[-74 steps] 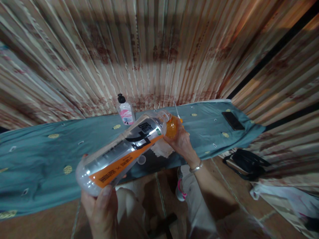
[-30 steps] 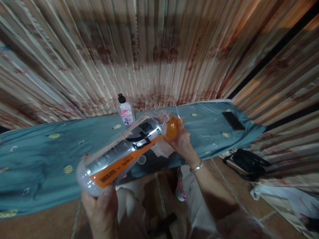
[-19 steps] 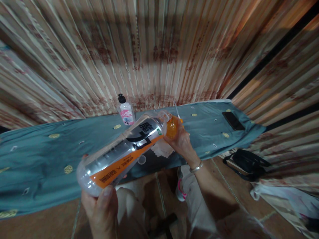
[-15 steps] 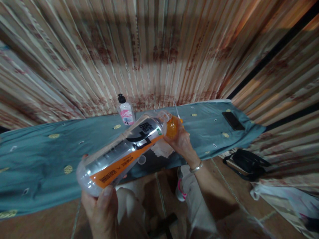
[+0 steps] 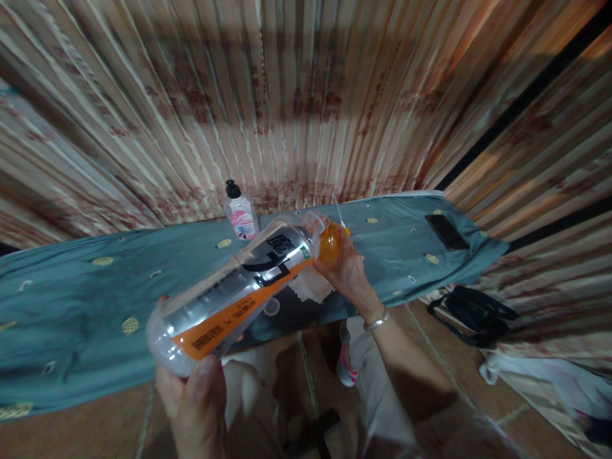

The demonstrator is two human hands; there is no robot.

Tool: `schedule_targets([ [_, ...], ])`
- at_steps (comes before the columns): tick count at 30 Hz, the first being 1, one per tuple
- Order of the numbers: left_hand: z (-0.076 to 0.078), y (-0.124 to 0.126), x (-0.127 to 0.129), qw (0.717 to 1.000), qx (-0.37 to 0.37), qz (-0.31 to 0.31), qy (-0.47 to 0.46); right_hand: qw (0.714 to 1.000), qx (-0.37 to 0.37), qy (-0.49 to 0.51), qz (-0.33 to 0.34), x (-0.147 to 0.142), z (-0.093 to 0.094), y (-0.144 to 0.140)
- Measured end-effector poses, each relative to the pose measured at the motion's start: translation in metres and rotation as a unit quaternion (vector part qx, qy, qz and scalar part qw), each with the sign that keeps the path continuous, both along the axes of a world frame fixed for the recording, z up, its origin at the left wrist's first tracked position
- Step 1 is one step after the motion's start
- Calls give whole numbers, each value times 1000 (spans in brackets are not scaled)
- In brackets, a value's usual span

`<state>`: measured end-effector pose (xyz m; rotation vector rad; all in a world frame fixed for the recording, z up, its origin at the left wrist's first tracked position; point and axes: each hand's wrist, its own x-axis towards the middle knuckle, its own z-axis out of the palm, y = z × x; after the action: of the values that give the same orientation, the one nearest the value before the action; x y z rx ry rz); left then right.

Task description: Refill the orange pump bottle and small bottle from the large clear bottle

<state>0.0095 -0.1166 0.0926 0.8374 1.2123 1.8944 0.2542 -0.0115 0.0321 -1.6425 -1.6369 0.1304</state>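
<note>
Clear plastic bottle [image 5: 234, 294] stays tilted — left hand [image 5: 194, 401] gripping its base, right hand [image 5: 347, 271] clasping the orange vessel [image 5: 329, 243] — nothing has shifted, so the pour continues.

Head view: two bare hands tilting a large clear plastic bottle over a small orange vessel.

The left hand [image 5: 194, 401] grips the base of the large clear plastic bottle with an orange-and-black label [image 5: 234, 293], tilted so that its mouth meets the small translucent orange vessel [image 5: 329, 244] held by the right hand [image 5: 347, 271], whose wrist carries a metal bracelet [image 5: 376, 323]. Behind lies a blue-grey patterned cloth-covered table [image 5: 71, 299], bearing a small pump bottle with a pink label [image 5: 240, 213] and a black flat phone [image 5: 447, 231]. Pleated beige curtains [image 5: 306, 95] fill the background.
</note>
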Motion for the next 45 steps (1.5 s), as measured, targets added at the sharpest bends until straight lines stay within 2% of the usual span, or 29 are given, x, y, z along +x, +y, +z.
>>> schedule_targets([
  [6, 6, 1, 2, 1000, -9, -8, -3, 1000, 11, 1, -2, 0, -2, 1],
  [12, 3, 2, 1, 1000, 3, -7, 1, 1000, 2, 11, 25, 1, 4, -1],
  [17, 4, 2, 3, 1000, -1, 19, -18, 999, 22, 0, 34, 1, 4, -1],
  [23, 1, -1, 0, 1000, -8, 26, -12, 998, 40, -26, 31, 2, -1, 1],
  [27, 2, -1, 0, 1000, -10, 8, -15, 998, 45, -27, 30, 1, -2, 0],
  [32, 6, 0, 1, 1000, 14, -4, -21, 998, 52, -24, 33, 1, -2, 1],
  [37, 4, 1, 0, 1000, 24, -7, -12, 998, 48, -23, 28, 2, -3, 2],
  [45, 2, 0, 1, 1000, 5, 5, -5, 998, 50, -26, 18, 1, -4, 2],
])
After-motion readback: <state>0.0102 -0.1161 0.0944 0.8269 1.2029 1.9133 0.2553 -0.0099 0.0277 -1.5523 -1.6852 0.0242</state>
